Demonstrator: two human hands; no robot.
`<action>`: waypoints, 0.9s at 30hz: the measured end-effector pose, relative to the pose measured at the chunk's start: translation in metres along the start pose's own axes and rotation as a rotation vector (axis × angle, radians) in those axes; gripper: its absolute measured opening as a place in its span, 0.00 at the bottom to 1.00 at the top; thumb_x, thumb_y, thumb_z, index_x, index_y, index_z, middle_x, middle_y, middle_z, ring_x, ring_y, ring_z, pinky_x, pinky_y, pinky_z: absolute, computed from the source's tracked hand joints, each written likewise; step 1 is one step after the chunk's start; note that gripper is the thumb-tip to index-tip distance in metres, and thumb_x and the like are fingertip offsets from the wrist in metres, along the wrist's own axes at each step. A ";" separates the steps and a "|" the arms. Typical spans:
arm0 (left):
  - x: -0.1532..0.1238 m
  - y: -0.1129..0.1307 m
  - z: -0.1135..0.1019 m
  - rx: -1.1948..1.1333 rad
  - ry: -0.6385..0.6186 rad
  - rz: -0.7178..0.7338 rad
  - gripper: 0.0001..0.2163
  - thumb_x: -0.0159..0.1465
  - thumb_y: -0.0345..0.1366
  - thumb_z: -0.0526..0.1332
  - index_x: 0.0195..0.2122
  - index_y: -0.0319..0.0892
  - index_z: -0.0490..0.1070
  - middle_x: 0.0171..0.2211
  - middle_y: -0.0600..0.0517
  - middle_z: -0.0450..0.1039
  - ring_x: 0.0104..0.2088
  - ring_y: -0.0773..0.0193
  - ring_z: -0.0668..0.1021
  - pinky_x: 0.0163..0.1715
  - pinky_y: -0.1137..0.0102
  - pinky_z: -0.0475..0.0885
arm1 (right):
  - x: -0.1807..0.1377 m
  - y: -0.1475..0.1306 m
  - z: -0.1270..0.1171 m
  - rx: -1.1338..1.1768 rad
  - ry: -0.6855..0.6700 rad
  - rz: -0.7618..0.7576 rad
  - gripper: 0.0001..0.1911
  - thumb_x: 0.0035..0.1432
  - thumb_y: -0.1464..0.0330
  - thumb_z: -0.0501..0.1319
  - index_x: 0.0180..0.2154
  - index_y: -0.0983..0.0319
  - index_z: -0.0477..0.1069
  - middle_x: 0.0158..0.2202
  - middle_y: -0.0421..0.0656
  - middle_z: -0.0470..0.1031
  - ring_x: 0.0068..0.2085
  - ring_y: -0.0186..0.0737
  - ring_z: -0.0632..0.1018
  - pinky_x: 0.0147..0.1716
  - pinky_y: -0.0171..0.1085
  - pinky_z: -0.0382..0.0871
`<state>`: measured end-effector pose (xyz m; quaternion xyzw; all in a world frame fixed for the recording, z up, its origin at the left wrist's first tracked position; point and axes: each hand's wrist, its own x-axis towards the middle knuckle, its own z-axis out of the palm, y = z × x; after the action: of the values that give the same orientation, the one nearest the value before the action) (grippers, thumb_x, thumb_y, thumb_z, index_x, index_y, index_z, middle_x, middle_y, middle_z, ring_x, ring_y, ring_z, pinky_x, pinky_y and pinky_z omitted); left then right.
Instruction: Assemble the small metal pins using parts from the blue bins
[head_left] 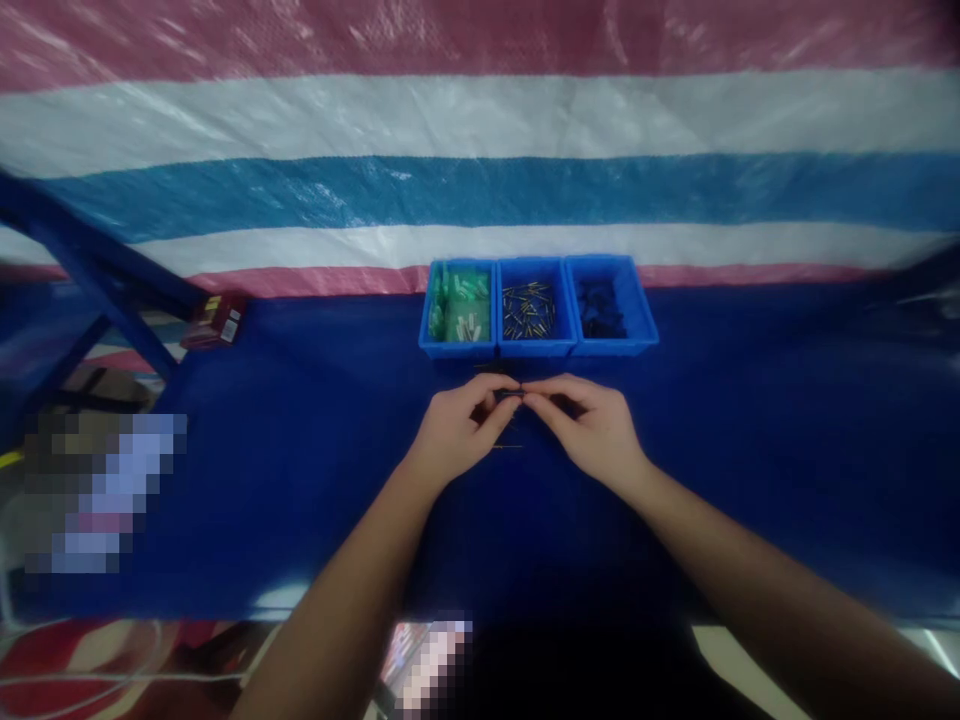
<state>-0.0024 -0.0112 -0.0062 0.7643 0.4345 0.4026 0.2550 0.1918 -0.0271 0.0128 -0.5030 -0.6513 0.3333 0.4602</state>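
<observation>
Blue cloth covers the table [300, 480], and over its middle the left hand [457, 430] and the right hand [592, 425] meet fingertip to fingertip. Between them sits a small dark part [517, 395], pinched from both sides by thumbs and forefingers; it is thin and short, too small and blurred to tell its shape further. It hangs just above the cloth, near the front of three blue bins.

The step looks like fitting two tiny pieces together. It would go best with the hands kept low and close, wrists steady, pressing straight along the part's length, not at an angle, so nothing bends or slips away.

Beyond the hands, the left bin [458, 308] holds pale green pieces, the middle bin [534, 308] thin brass-coloured pins, the right bin [609, 306] dark pieces. Another thin pin [507, 447] seems to lie on the cloth beneath the left hand.
</observation>
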 end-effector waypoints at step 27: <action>0.002 0.002 -0.002 0.054 -0.068 -0.027 0.10 0.71 0.39 0.59 0.37 0.42 0.76 0.26 0.56 0.76 0.25 0.71 0.76 0.27 0.75 0.67 | 0.000 0.000 0.001 -0.117 -0.032 -0.181 0.06 0.61 0.71 0.67 0.41 0.59 0.82 0.38 0.43 0.84 0.37 0.40 0.82 0.39 0.41 0.78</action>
<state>-0.0026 -0.0106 -0.0030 0.7781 0.4466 0.3609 0.2546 0.1910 -0.0270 0.0126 -0.4628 -0.7195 0.2600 0.4478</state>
